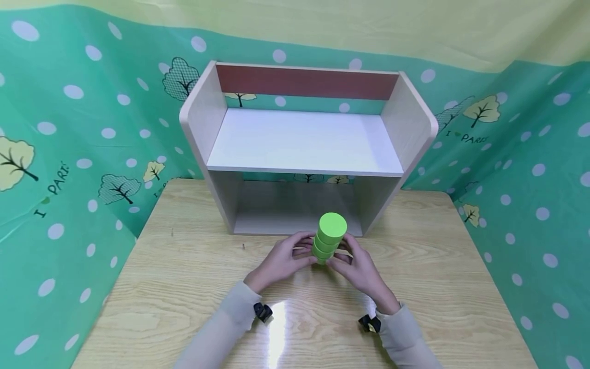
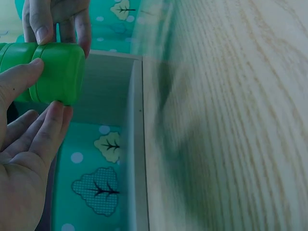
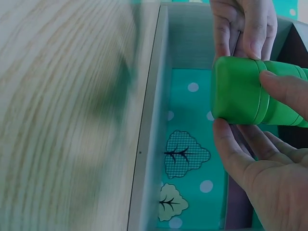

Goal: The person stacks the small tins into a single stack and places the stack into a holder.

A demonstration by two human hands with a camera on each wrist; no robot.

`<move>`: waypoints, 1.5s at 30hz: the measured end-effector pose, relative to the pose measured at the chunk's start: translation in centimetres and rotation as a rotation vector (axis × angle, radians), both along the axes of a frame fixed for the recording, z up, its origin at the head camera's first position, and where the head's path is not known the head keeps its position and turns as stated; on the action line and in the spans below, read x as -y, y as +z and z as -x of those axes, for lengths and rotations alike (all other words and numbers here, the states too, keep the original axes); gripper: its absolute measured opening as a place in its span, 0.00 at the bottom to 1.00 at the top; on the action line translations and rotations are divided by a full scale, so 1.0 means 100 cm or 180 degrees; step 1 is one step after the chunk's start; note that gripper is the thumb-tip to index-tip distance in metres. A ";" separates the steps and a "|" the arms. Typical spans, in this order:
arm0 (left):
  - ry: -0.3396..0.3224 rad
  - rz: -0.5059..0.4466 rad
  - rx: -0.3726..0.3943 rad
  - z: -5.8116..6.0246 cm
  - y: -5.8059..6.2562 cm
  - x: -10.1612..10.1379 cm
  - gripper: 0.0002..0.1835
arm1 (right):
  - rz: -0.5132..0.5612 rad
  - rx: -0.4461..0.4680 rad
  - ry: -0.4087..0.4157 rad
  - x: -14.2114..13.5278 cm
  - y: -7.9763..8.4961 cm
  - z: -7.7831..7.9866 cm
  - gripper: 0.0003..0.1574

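Between both hands is a bright green cylindrical container (image 1: pixel 329 236) with grooves round its body and a flat round top. My left hand (image 1: pixel 283 262) holds it from the left, the thumb on the near side and fingers behind. From the right, my right hand (image 1: pixel 364 269) grips it the same way, fingertips low on the body. The wrist views show its rounded base (image 2: pixel 72 72) held off the tabletop, with a blurred shadow below. Just behind the container stands a two-level shelf unit (image 1: pixel 304 141), its lower opening facing the hands.
The shelf has a white upper board (image 1: pixel 304 138), pale side panels (image 1: pixel 410 118) and a dark red back strip (image 1: pixel 306 82). It stands at the back of a wooden table (image 1: pixel 193 287). A green dotted curtain (image 1: pixel 69 154) surrounds the table at the back and sides.
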State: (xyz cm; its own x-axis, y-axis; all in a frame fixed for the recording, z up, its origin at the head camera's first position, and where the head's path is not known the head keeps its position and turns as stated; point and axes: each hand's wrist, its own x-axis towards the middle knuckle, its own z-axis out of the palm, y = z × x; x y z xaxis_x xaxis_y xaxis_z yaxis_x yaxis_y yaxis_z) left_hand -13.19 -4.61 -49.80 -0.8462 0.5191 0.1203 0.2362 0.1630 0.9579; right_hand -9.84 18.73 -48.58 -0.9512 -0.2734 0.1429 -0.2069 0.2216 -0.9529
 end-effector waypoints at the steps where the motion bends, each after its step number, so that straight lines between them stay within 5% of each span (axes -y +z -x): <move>1: 0.0004 0.0015 -0.0012 0.000 0.001 0.001 0.33 | 0.0008 -0.0006 0.0014 0.000 0.001 0.000 0.42; 33: 0.0073 -0.0066 -0.0090 -0.002 0.025 0.021 0.35 | -0.0049 -0.0071 0.0111 0.017 0.025 0.001 0.45; 45: 0.0057 -0.0084 -0.0169 0.000 0.035 0.029 0.35 | -0.0029 -0.0300 0.0169 0.023 0.033 0.004 0.47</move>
